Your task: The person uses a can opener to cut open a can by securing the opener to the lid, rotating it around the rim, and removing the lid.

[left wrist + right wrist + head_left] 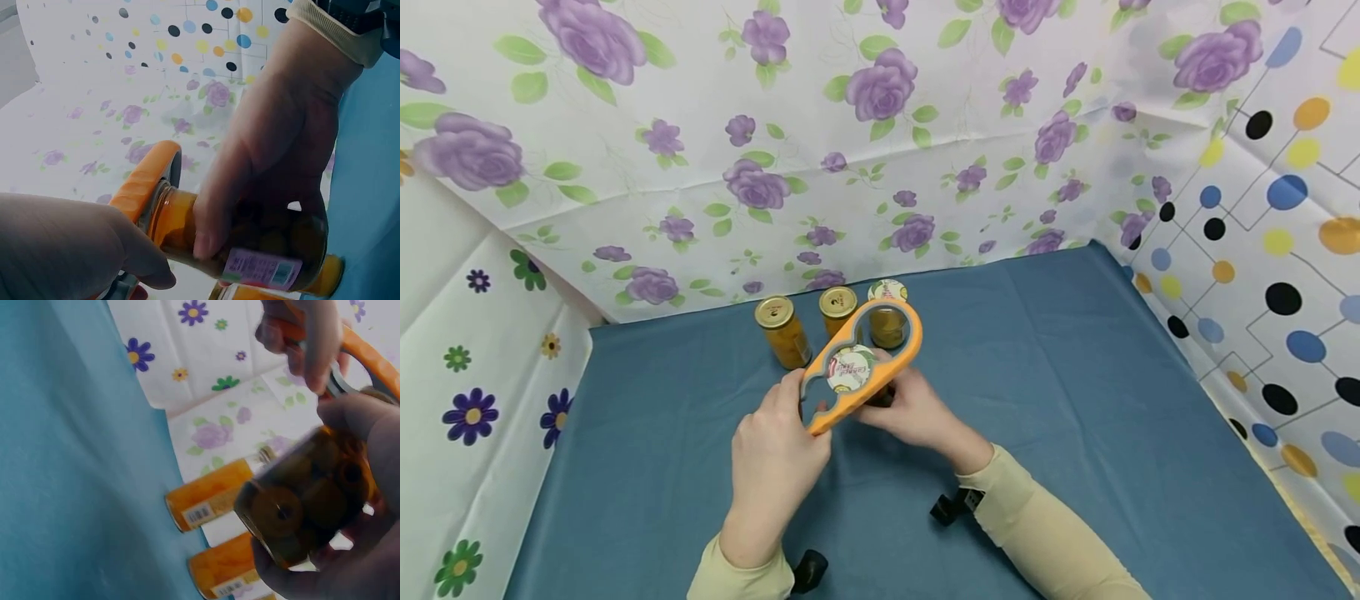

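Observation:
My left hand (781, 454) grips the end of an orange multi-ring jar opener (886, 376), which lies slanted over a glass jar. One of its grey-lined openings frames the jar's white printed lid (850, 368). Below it, my right hand (917, 410) holds the jar (303, 497) round its body. Dark round pieces fill this jar in the right wrist view, and a label with a barcode (265, 267) shows in the left wrist view. Much of the jar is covered by the opener and fingers in the head view.
Behind the hands stand two gold-lidded jars of orange contents, a left one (784, 337) and a middle one (837, 307), plus a jar with a white printed lid (888, 289), partly seen through the opener. Blue cloth (1045, 400) covers the table; patterned sheets (880, 167) rise around it.

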Tool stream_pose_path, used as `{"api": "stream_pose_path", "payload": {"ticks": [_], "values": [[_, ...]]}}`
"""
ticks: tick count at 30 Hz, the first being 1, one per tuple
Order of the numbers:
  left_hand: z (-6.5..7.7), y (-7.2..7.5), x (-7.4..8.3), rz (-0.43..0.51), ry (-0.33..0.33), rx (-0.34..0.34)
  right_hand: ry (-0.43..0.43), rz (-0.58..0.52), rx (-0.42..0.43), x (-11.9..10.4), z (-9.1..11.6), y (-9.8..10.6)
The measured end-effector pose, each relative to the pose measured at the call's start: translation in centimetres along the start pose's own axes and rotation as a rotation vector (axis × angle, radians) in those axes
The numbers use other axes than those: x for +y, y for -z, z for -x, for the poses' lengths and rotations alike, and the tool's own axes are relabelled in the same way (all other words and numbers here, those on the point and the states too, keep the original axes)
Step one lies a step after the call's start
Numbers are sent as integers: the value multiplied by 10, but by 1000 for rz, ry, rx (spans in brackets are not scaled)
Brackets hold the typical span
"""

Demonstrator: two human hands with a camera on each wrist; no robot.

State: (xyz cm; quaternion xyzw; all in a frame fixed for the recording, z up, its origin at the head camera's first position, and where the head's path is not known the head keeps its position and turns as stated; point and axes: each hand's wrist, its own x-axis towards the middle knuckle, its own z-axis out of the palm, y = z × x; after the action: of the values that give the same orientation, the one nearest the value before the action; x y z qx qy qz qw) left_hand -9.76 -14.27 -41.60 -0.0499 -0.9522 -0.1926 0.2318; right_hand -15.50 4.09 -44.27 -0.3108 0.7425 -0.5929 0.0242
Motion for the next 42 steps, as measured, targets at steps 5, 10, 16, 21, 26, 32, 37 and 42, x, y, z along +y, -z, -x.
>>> {"api": "stream_pose_path", "payload": {"ticks": [5, 10, 16, 21, 26, 32, 37, 42], "values": [[0, 1, 2, 4, -3, 5, -21, -3, 84, 3, 0, -7], [-1, 3, 4, 30, -4, 7, 32, 1, 104, 7, 2, -11], [-1, 4, 4, 40, -14, 4, 36, -13, 96, 9, 3, -13], [-2, 6, 2, 52, -15, 20, -4, 44, 116, 8, 4, -9], [-2, 9, 0, 69, 2, 37, -57, 91, 161, 7, 2, -1], [-2, 13, -3, 72, 21, 36, -63, 84, 209, 6, 1, 9], [-2, 13, -4, 76, 34, 30, -54, 95, 249, 7, -3, 19], [-2, 13, -4, 76, 50, 19, -68, 125, 313, 9, -4, 31]]}}
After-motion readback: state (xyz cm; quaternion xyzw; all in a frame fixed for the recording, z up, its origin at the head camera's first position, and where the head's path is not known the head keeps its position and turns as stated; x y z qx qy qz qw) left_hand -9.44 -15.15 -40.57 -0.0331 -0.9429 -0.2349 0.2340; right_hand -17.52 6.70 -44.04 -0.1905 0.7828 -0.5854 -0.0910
